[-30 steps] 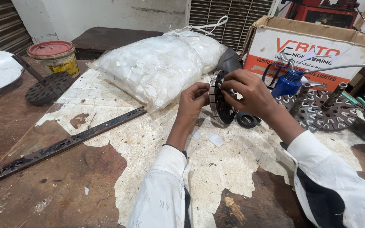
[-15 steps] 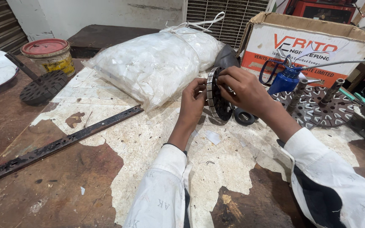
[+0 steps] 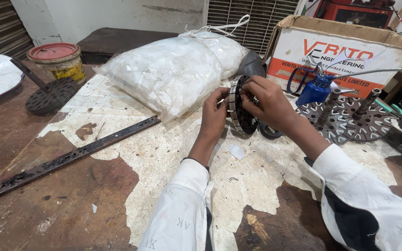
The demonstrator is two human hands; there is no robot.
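Slotted metal core upright between both hands, bag beside.

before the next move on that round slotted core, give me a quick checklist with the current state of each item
1. Left hand on the round slotted core: ok, fingers at its rim.
2. Right hand on the core: ok, covers its face.
3. Core standing on edge on the bench: ok.
4. Core apart from the plastic bag: ok.
5. Black ring behind the core: cannot tell if touching.
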